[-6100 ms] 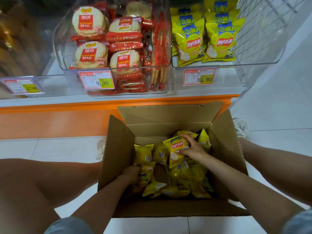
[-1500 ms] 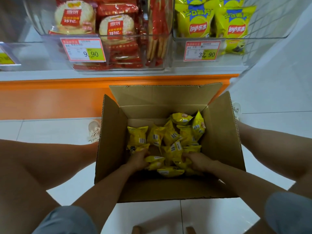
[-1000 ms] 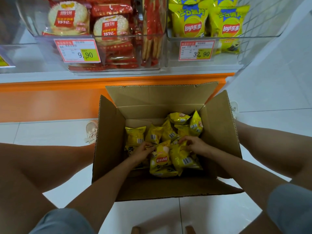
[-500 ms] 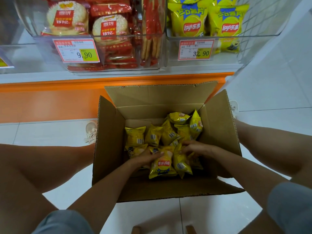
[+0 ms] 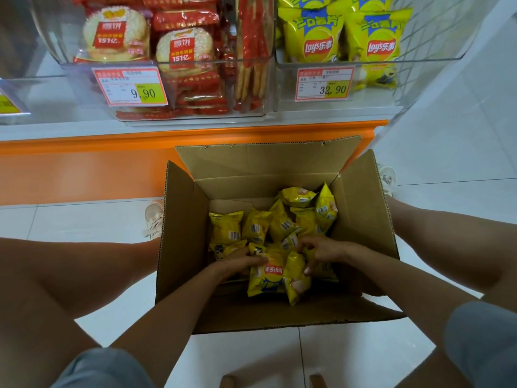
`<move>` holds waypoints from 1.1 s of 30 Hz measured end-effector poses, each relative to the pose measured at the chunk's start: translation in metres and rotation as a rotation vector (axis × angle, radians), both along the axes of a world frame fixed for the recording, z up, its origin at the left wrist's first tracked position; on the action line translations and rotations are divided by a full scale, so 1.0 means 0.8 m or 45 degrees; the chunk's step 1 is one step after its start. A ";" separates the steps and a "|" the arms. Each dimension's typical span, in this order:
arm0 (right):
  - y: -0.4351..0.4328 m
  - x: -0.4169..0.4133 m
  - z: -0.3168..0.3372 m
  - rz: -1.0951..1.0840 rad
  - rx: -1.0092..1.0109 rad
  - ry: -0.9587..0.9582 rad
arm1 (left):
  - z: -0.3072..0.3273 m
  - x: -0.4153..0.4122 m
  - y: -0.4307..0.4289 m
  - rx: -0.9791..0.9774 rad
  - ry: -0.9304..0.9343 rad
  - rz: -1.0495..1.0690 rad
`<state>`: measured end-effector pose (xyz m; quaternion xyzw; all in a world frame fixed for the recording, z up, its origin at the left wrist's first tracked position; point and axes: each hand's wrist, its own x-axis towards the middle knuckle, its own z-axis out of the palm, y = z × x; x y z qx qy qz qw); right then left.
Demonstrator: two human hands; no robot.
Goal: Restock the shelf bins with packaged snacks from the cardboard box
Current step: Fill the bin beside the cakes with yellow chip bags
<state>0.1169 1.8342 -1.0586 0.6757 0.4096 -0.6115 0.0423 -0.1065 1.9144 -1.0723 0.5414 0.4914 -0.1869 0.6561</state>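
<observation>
The left hand (image 5: 237, 263) and right hand (image 5: 321, 249) each gripped Lay's chip packets (image 5: 268, 278) in the cardboard box (image 5: 184, 233) — many more lay unshelved, and the shelf bin (image 5: 372, 100) looked part-filled.

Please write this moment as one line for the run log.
phase: picking from cardboard box | left hand: grips logo-up chip packet | right hand: pinches neighbouring packet | shelf chip bin: holds Lay's bags

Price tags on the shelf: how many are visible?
3. The 9.90 tag is on the rice cracker bin, the 32.90 tag on the Lay's chips bin, a third tag is cropped at the left edge. Others may be hidden.
</observation>
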 end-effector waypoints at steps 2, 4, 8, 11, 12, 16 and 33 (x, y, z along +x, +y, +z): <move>-0.001 0.003 0.000 -0.010 -0.037 0.034 | 0.003 -0.003 0.000 -0.021 -0.001 0.004; -0.002 0.001 -0.001 0.010 -0.049 0.041 | 0.006 -0.004 -0.001 -0.029 0.004 0.001; 0.007 -0.004 0.006 -0.069 -0.021 0.098 | 0.019 -0.003 0.009 -0.041 -0.013 0.161; 0.017 -0.002 0.023 -0.136 0.018 0.128 | 0.028 -0.005 0.021 0.097 -0.058 0.429; 0.019 0.000 0.028 -0.170 0.020 0.128 | 0.030 -0.005 0.025 0.149 -0.072 0.548; 0.017 0.014 0.044 -0.287 0.052 0.074 | 0.043 -0.001 0.033 0.076 -0.140 0.998; 0.024 0.022 0.115 -0.416 0.172 0.438 | 0.118 0.031 0.029 -0.112 -0.530 1.156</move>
